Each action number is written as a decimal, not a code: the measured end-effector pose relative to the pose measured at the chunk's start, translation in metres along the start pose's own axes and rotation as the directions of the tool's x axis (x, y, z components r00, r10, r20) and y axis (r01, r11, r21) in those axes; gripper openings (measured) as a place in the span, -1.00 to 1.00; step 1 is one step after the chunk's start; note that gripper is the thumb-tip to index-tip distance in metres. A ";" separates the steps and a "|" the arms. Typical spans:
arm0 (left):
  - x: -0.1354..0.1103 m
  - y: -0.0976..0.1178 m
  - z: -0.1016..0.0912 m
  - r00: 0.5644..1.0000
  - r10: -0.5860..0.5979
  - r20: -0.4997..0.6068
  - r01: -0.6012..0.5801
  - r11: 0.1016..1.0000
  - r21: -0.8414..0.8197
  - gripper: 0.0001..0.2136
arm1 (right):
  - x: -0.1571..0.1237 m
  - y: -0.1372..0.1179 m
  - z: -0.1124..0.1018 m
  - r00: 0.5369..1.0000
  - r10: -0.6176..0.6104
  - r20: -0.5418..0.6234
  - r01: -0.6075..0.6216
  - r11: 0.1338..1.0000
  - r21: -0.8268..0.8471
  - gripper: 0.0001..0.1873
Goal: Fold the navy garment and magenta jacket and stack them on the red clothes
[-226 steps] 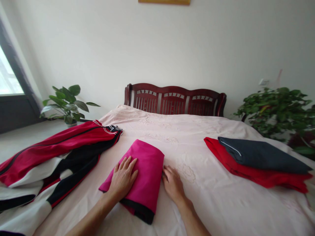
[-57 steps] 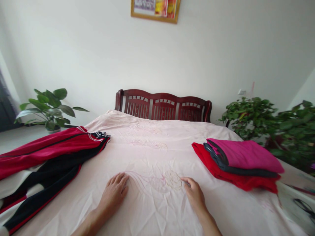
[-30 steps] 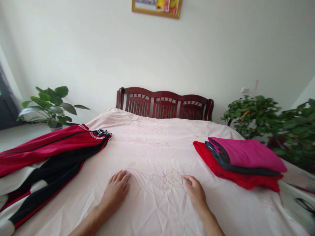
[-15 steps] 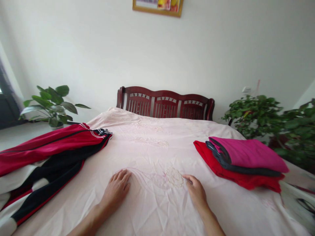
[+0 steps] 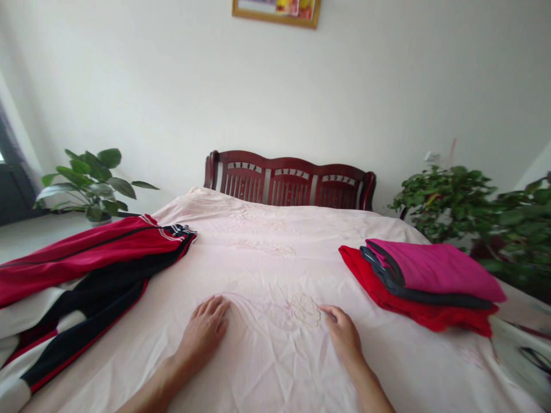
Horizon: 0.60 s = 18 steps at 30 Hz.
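My left hand (image 5: 201,331) lies flat on a pale pink embroidered bedspread (image 5: 262,269), holding nothing. My right hand (image 5: 342,334) rests on the same cover with its fingers loosely curled, just beside a stitched flower (image 5: 305,310), and also holds nothing. To its right stands a folded stack: a magenta garment (image 5: 433,271) on top, a dark navy garment (image 5: 413,297) beneath, and a red garment (image 5: 387,301) at the bottom. A red, black and white tracksuit garment (image 5: 81,269) lies spread at the bed's left side, out of reach of neither hand's touch.
A dark red wooden headboard (image 5: 289,178) closes the far end of the bed. Potted green plants (image 5: 92,184) stand on the floor at left, and bushier ones (image 5: 443,203) at right. Patterned cloth (image 5: 523,358) shows past the bed's lower right edge.
The magenta garment has moved from under my left hand to the top of the right stack. Both hands now lie empty on the bedspread, and the view has shifted slightly.
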<state>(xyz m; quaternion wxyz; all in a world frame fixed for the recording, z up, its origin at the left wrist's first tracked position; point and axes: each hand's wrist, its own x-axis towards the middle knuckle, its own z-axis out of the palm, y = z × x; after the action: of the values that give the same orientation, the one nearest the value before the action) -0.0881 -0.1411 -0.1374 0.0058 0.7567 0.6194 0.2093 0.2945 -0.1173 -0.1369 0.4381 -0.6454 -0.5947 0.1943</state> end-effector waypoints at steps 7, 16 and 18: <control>0.000 0.000 0.000 1.000 0.001 0.002 -0.001 1.000 0.000 -0.59 | 0.001 0.002 0.001 1.000 -0.013 -0.003 0.013 1.000 -0.008 -0.57; -0.001 -0.002 0.000 1.000 0.008 -0.007 -0.008 1.000 -0.009 -0.59 | 0.001 0.004 0.001 1.000 -0.012 -0.004 0.012 1.000 -0.019 -0.56; -0.001 -0.001 -0.002 1.000 0.005 0.001 -0.005 1.000 0.000 -0.59 | 0.001 0.004 0.002 1.000 -0.016 -0.002 0.016 1.000 -0.022 -0.56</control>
<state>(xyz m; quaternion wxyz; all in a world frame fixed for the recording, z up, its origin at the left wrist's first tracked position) -0.0894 -0.1421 -0.1363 0.0059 0.7583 0.6175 0.2090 0.2963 -0.1152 -0.1409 0.4331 -0.6456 -0.6016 0.1836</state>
